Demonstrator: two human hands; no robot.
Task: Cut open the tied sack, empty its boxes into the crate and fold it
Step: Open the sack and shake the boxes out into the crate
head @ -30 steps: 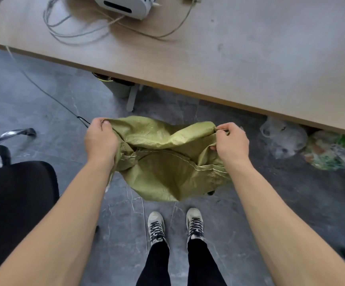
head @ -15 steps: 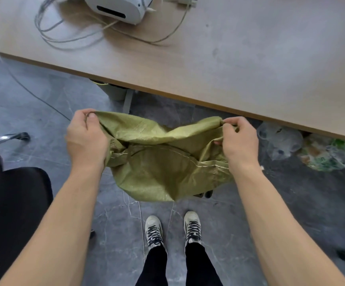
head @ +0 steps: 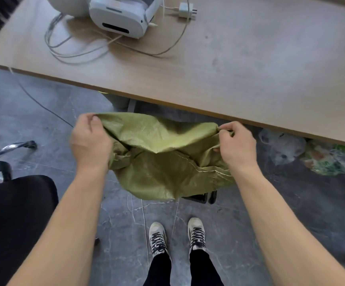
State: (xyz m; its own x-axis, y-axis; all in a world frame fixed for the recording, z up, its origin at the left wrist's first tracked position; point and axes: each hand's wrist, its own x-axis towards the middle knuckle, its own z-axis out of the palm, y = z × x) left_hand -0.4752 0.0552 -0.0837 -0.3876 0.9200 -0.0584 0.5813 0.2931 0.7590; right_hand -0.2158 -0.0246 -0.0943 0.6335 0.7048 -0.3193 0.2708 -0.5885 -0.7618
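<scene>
An olive-green woven sack [head: 163,159] hangs limp and crumpled in the air in front of me, above the grey floor. My left hand [head: 90,141] grips its upper left corner. My right hand [head: 236,144] pinches its upper right corner. The cloth sags between the two hands and folds over itself, with a stitched hem running across its lower right. A dark object [head: 203,197] peeks out under the sack's lower edge; I cannot tell what it is. No boxes are in view.
A wooden table [head: 250,75] stands just beyond the sack, with a white device [head: 122,15], cables and a charger [head: 186,9] on it. Plastic bags [head: 312,153] lie under the table at right. A black chair [head: 12,213] sits at my left. My shoes [head: 175,236] are below.
My hands have drawn a little further apart, spreading the sack's top edge. The view has tipped up, so more of the table and the white device shows.
</scene>
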